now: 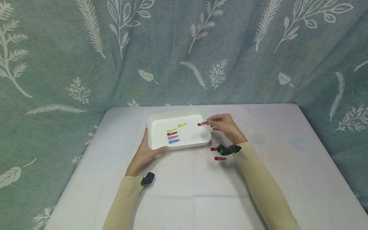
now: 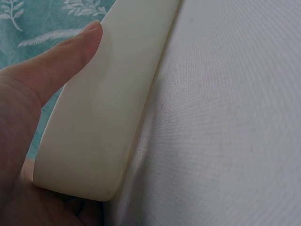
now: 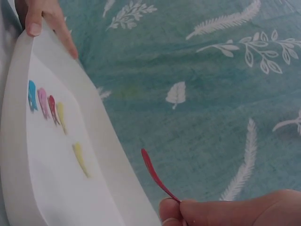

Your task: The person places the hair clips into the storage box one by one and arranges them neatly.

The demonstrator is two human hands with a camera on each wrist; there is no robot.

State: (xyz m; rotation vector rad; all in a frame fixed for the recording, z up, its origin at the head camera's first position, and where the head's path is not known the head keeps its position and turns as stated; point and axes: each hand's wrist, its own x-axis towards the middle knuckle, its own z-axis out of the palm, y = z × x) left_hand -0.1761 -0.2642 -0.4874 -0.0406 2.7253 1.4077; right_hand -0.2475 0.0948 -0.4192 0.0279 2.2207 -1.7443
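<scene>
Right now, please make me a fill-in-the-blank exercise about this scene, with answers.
The right hand pinches a ____ hair clip.
The ____ hand grips the white tray.
Two ____ clips lie in the tray.
The blue clip's nearest neighbour is the ____ clip.
Missing words: red; left; yellow; pink.

In front of a hanging cloth (image 1: pixel 172 92), the tabletop (image 1: pixel 172 207) carries a tray (image 1: pixel 194 135); in its left half, four clips (image 1: pixel 173 137) form a column (a fifth (image 1: pixel 182 125) lies behind, to their right), and other clips (image 1: pixel 220 158) lie off its near right corner
</scene>
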